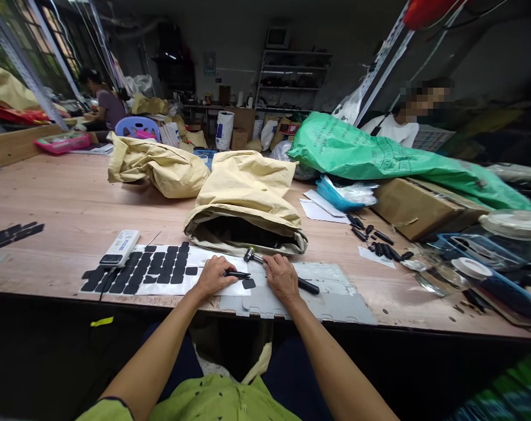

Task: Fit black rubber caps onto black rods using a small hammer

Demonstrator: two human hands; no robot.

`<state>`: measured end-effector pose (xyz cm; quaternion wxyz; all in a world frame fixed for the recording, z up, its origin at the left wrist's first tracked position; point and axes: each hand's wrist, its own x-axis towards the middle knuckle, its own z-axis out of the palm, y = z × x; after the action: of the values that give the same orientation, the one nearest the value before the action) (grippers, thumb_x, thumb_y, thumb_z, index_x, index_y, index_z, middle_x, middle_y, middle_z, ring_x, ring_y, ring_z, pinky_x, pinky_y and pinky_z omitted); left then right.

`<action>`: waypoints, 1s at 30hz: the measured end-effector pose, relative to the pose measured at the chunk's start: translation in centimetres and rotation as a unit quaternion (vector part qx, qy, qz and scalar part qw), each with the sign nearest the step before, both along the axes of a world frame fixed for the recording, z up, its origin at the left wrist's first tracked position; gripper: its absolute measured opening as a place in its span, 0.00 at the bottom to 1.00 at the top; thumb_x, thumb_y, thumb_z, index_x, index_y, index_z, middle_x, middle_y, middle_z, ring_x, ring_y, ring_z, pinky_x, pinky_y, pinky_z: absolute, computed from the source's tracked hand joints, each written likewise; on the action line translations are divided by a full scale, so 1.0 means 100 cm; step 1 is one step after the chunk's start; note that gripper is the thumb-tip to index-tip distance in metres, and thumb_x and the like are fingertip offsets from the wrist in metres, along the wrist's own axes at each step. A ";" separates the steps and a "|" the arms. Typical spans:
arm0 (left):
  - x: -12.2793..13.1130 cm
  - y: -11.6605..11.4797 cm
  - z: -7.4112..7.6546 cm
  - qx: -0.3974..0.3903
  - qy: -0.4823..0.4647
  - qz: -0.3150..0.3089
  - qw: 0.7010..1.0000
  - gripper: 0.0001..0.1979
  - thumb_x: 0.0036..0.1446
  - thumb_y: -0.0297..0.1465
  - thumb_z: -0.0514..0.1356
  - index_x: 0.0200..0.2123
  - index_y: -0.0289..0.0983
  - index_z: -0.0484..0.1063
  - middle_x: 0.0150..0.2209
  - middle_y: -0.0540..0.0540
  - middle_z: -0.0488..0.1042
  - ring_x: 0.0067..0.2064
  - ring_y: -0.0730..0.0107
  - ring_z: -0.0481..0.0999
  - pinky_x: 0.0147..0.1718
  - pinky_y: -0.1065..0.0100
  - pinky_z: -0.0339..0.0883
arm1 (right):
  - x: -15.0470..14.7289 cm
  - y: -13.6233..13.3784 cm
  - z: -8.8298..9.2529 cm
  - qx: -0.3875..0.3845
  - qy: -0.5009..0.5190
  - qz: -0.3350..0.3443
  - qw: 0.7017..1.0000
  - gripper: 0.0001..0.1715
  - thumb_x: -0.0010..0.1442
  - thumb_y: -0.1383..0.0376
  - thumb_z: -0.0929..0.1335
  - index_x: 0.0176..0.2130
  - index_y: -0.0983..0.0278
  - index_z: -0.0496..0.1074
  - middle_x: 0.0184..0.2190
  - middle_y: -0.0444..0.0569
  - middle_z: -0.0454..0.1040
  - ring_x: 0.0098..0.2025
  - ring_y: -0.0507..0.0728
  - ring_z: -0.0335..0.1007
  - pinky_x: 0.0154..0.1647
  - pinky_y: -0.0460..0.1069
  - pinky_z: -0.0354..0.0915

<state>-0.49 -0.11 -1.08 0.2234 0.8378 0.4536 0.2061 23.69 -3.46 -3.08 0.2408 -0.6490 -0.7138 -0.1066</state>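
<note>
Wearer's two hands (216,276) (281,277), one hammer (308,285), one green sack (348,146), one blue chair (138,124), two co-workers (110,110) (395,131)

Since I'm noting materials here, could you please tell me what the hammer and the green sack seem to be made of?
Hammer head: probably metal, from its bright glints. Black handle: perhaps rubber or plastic, smooth and evenly dark. Green sack: likely plastic, film or woven, given its slight sheen and sharp creases.
</note>
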 end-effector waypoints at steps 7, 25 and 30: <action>0.001 0.001 0.005 -0.034 -0.014 0.031 0.999 0.09 0.51 0.37 0.68 0.37 0.41 0.78 0.37 0.49 0.76 0.43 0.61 0.69 0.45 0.61 0.59 | -0.009 -0.010 0.012 0.025 0.096 -0.006 0.995 0.18 0.68 0.62 0.59 0.49 0.61 0.74 0.38 0.48 0.74 0.41 0.55 0.68 0.42 0.48 0.62; 0.005 0.001 0.004 -0.042 0.000 0.054 0.998 0.07 0.49 0.35 0.69 0.32 0.41 0.78 0.35 0.50 0.74 0.42 0.62 0.69 0.42 0.63 0.58 | -0.051 -0.051 0.025 -0.032 0.106 0.083 0.990 0.18 0.69 0.62 0.59 0.49 0.60 0.75 0.34 0.47 0.74 0.39 0.53 0.70 0.39 0.45 0.64; 0.006 0.001 0.004 -0.042 -0.018 0.060 0.997 0.08 0.48 0.33 0.69 0.35 0.41 0.78 0.36 0.50 0.76 0.43 0.62 0.70 0.44 0.62 0.59 | -0.046 -0.052 0.028 -0.014 0.128 0.042 0.991 0.19 0.69 0.61 0.59 0.50 0.59 0.74 0.37 0.48 0.75 0.40 0.54 0.71 0.40 0.46 0.63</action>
<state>0.07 0.01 -0.68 0.2536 0.7948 0.5075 0.2153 19.06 -8.71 -0.29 0.3253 -0.6298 -0.7053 -0.0029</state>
